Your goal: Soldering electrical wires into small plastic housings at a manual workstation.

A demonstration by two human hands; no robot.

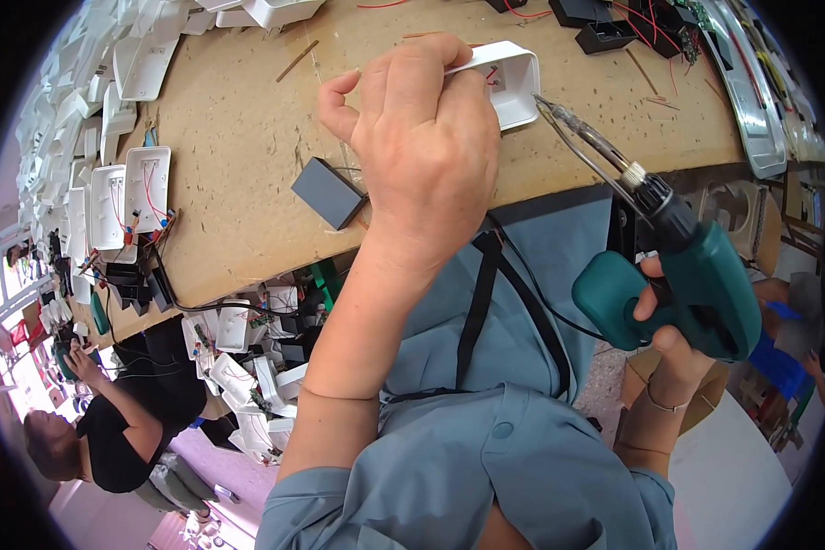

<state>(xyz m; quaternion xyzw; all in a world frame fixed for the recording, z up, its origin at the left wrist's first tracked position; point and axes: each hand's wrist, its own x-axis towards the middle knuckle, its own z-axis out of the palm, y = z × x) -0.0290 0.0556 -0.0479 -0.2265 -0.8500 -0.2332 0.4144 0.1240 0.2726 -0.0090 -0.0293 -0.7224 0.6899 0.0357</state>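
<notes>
Gripping the white plastic case [507,81] on the wooden workbench [238,137], the left hand [422,147] pinches its near rim, while just right of the case the right hand [662,325] clasps a green soldering gun [678,275], tip touching the case's right edge.

white plastic casing [513,82], green soldering gun [687,275]

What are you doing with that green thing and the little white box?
A person sits at a wooden workbench. Their left hand grips a small white plastic box with red wires inside. Their right hand holds a green soldering gun, its metal tip pointing at the box's edge. A dark block lies nearby, and more white casings are piled to the left. Another person works at the lower left.
</notes>
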